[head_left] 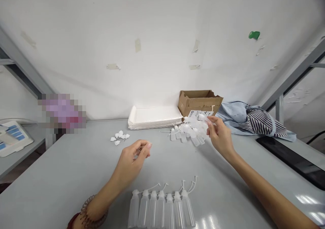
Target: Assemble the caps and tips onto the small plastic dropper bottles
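Note:
My right hand (220, 134) is closed in a pinch on a translucent plastic squeeze bottle (202, 117), at the right side of a pile of similar small bottles (194, 134). Thin white cap straps stick out from that pile. My left hand (133, 161) hovers over the middle of the table with thumb and fingers pressed together; what they hold, if anything, is hidden. Closest to me, a row of several squeeze bottles (161, 208) lies side by side, their tethered caps hanging away from the nozzles.
Small white pieces (120, 136) lie loose left of centre. Against the wall are a stack of white trays or envelopes (156, 116) and an open cardboard box (196, 102). At right are folded cloth (254, 119) and a black flat object (291, 161). The table (63, 181) is grey.

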Demonstrator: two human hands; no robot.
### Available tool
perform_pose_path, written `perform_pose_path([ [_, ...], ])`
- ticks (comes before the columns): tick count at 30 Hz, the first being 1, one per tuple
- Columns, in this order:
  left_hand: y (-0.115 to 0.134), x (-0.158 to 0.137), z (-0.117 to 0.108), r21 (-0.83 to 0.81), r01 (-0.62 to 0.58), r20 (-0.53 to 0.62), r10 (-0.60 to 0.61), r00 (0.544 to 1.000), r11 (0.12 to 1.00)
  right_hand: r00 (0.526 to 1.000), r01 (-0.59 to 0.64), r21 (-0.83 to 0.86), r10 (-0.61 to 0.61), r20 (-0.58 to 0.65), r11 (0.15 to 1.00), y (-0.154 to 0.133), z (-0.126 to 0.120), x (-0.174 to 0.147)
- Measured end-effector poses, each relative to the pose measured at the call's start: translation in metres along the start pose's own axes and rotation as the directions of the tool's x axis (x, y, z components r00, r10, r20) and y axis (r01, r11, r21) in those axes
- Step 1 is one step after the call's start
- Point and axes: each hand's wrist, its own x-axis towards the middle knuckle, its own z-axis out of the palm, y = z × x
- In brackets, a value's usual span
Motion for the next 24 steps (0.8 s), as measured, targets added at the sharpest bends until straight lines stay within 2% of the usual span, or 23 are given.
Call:
perform_pose_path([
  [4,0.002,-0.001,-0.002,-0.065,-0.049,0.028,0.051,0.998,0.997,0.998,0.019,0.014,-0.02,0.051,1.0,0.0,0.007,-0.004],
  [11,-0.003,0.006,-0.007,-0.119,-0.033,-0.058,0.027,0.998,0.992,0.99,0.129,0.024,-0.13,0.049,0.991,-0.007,0.018,0.003],
  [18,-0.008,0.012,-0.016,-0.094,-0.008,-0.117,-0.003,0.993,0.996,0.932,0.346,0.026,-0.346,0.109,0.938,-0.009,0.036,0.019],
  [24,-0.01,0.019,-0.025,-0.057,0.025,-0.201,-0.036,0.979,0.998,0.907,0.41,-0.022,-0.405,0.113,0.912,-0.002,0.031,0.01],
])
